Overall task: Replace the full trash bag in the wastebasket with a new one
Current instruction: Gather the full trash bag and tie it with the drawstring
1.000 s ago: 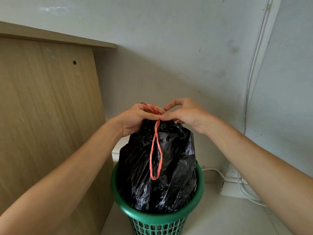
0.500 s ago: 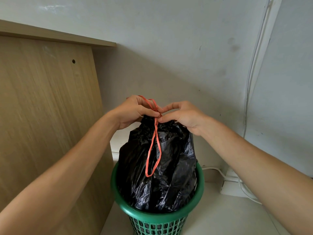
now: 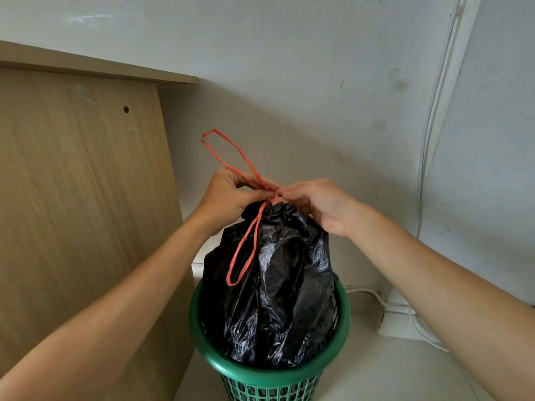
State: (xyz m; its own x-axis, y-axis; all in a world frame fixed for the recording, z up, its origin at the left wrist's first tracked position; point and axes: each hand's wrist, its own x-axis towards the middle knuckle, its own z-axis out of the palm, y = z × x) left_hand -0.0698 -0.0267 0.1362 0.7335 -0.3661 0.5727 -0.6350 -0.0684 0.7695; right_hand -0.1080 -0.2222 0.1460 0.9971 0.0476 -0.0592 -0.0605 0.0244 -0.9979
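A full black trash bag (image 3: 278,287) stands in a green mesh wastebasket (image 3: 269,374), its neck gathered at the top. A red drawstring (image 3: 246,244) hangs in a loop down the bag's front, and a second loop sticks up above my hands. My left hand (image 3: 228,198) pinches the drawstring at the bag's neck. My right hand (image 3: 315,204) pinches the string from the other side, fingers curled, right above the gathered plastic.
A wooden desk panel (image 3: 81,198) stands close on the left of the basket. White walls meet in a corner behind. White cables (image 3: 405,314) and a white box lie on the floor at the right.
A drawstring loop now stands up above my left hand. Both hands stay at the bag's neck, and the hanging loop has shortened.
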